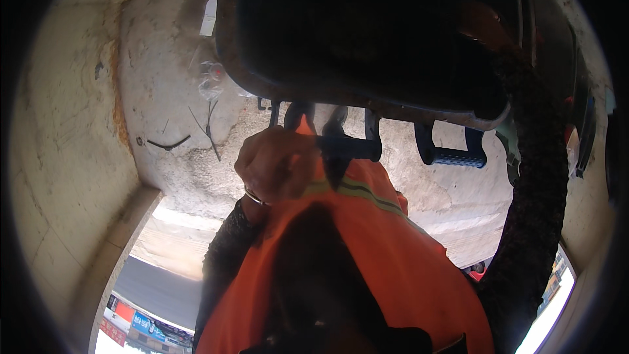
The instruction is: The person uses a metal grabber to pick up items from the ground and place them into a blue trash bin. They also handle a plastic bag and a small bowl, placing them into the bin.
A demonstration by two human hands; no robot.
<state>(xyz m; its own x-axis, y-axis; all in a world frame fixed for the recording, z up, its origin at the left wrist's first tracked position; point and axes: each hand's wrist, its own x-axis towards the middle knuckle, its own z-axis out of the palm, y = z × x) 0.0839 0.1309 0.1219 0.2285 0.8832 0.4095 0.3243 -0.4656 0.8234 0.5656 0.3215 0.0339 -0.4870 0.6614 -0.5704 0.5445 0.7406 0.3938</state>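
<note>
In front of me stands a large dark bin [344, 93], its wide mouth open and its inside mostly in deep shadow. My left hand [277, 164] is closed around the left part of a black handle [351, 148] on the bin's near side; a metal bracelet circles that wrist. A second handle [457, 157] with a textured grip sticks out farther right, with no hand on it. My right arm, in a dark sleeve, reaches over the rim into the bin. Down there my right hand [486, 24] is dim, and its fingers are hidden in the dark.
A stained wall [69, 108] rises on the left. On the concrete floor lie a crumpled clear plastic bag [211, 81], a thin twig [211, 132], a curved black strip [169, 145] and a white piece [209, 17]. My shoes [336, 123] are beneath the handle.
</note>
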